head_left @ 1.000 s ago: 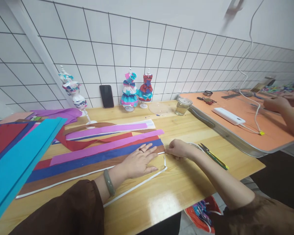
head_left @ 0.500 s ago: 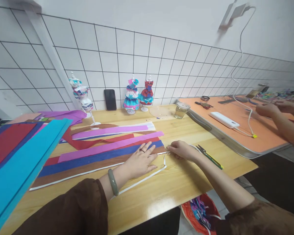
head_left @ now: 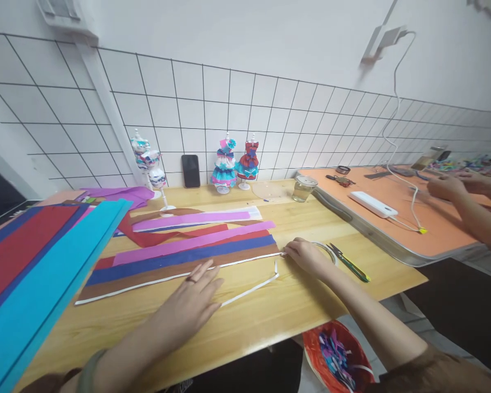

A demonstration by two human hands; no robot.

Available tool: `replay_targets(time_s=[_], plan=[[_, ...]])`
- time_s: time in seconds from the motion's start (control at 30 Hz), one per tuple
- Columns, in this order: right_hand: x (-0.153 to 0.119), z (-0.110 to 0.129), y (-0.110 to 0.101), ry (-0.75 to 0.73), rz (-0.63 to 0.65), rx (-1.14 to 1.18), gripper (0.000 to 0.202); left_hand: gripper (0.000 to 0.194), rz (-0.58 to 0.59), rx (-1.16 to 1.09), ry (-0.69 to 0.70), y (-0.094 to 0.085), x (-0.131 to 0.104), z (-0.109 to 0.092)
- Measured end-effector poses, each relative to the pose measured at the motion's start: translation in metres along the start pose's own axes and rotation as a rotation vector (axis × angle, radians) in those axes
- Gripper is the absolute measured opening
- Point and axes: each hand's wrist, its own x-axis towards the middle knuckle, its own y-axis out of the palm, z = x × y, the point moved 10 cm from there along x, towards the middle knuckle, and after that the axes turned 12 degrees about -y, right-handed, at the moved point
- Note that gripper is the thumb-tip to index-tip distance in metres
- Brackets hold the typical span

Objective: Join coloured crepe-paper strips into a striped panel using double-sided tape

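Two bare hands are at a wooden bench (head_left: 245, 330). The left hand (head_left: 194, 300) lies low with its fingers extended and slightly spread, holding nothing, its fingertips by the near edge of a brown strip (head_left: 147, 278). White tape (head_left: 245, 261) runs along that edge, and the right hand (head_left: 305, 256), fingers drawn narrow, pinches it at the right end. On the far side of the brown strip lie a blue strip (head_left: 180, 261), a red strip (head_left: 249, 237) and a pink strip (head_left: 196, 242), side by side or overlapping. Between the hands, nearer, is a loose white strip (head_left: 249, 290), bent at its right end. Just right of the right hand are a pale ring (head_left: 334, 255) and green-and-yellow snips (head_left: 349, 263). Farther back, a phone (head_left: 190, 171) leans against the tiled wall.
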Motion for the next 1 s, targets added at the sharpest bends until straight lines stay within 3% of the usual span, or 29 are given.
replay_targets(time_s=[0.23, 0.37, 0.5, 0.77, 0.9, 1.0], plan=[[-0.005, 0.002, -0.003, -0.047, -0.072, 0.006, 0.031, 0.051, -0.189, 0.075, -0.087, -0.011, -0.090, 0.059], [-0.009, 0.023, -0.006, -0.184, -0.122, -0.057, 0.035, 0.055, -0.198, 0.046, -0.237, -0.009, -0.134, 0.096], [-0.011, 0.038, 0.002, -0.242, -0.056, -0.200, 0.037, 0.055, -0.223, -0.019, -0.433, -0.005, -0.165, 0.125], [-0.010, 0.040, 0.009, -0.259, 0.016, -0.311, 0.037, 0.057, -0.284, -0.041, -0.378, -0.012, -0.173, 0.133], [-0.015, 0.033, -0.001, -0.285, -0.097, -0.294, 0.037, 0.054, -0.268, 0.006, -0.272, -0.015, -0.163, 0.135], [-0.030, 0.012, -0.018, -0.230, -0.228, -0.324, 0.035, 0.053, -0.231, 0.041, -0.202, -0.016, -0.153, 0.132]])
